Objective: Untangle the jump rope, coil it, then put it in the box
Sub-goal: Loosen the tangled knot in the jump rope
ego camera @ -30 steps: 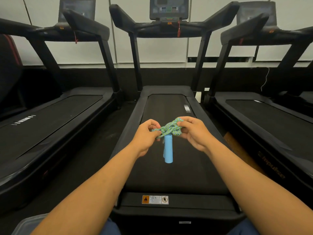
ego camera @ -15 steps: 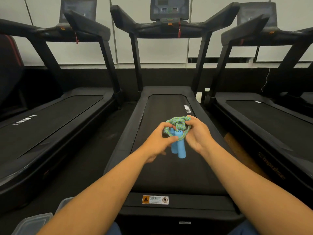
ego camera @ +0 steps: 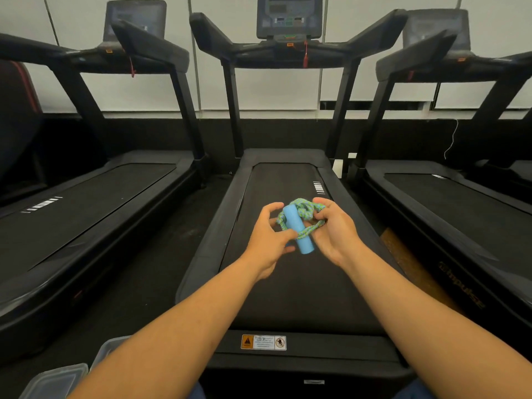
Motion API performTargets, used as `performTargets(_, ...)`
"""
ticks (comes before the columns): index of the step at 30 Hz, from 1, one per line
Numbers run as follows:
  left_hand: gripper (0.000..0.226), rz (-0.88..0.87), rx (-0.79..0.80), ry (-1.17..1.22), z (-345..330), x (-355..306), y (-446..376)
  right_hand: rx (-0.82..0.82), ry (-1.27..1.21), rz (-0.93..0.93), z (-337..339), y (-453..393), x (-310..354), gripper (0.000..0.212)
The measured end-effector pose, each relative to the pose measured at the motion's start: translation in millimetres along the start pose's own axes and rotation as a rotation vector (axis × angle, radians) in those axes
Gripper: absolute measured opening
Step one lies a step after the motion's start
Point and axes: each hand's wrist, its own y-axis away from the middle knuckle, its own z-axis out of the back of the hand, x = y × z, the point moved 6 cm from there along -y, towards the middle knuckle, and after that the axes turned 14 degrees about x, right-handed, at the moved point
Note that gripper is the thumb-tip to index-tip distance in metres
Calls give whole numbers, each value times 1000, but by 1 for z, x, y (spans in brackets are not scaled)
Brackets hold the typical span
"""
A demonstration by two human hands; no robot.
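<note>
The jump rope [ego camera: 304, 211] is a bundle of green-and-blue braided cord wound around light blue foam handles [ego camera: 299, 230], held above the middle treadmill belt. My left hand [ego camera: 267, 240] pinches a loop of cord at the bundle's lower left, its thumb lying by the handle. My right hand [ego camera: 334, 228] grips the cord on the right side, fingers curled over the top. A clear plastic box [ego camera: 54, 381] with its lid lies at the bottom left, partly hidden by my left forearm.
Three black treadmills stand side by side; the middle treadmill [ego camera: 290, 283] is straight ahead under my hands. Dark floor gaps run between the machines. A wooden-looking floor strip [ego camera: 403, 254] shows to the right of the middle deck.
The bundle has turned in my hands: the blue handle that hung straight down now tilts up to the left, with cord looped around it. Both hands have shifted slightly right and forward.
</note>
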Motion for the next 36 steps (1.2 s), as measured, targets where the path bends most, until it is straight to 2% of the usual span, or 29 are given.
performTargets(2,60,-16,-27,1,3,-3,1,40,186,-29,-4,3,-2,42)
performTargets(5,52,-53,-26,14,4,-7,1,68,281,-56,-5,5,-7,49)
performTargets(9,37,-88,-128,-103,15,-6,-1,112,475,-103,-9,6,-8,36)
performTargets(12,26,-82,-220,-152,23,-7,0,180,633,-293,-10,12,-20,23)
performTargets(15,24,-80,-246,-217,28,-10,1,228,582,-412,-12,16,-31,24)
performTargets(21,42,-69,-175,-479,23,-9,2,102,266,-179,-4,4,-21,19)
performTargets(24,43,-56,-153,-523,22,-8,2,144,216,-146,-3,5,-17,20)
performTargets(28,32,-59,-153,-468,22,-10,4,221,159,-156,-5,8,-12,20)
performTargets(31,28,-35,-131,-382,21,-5,3,191,69,-175,-7,7,-13,36)
performTargets(36,21,144,-26,170,11,1,3,118,58,-127,-5,7,-11,24)
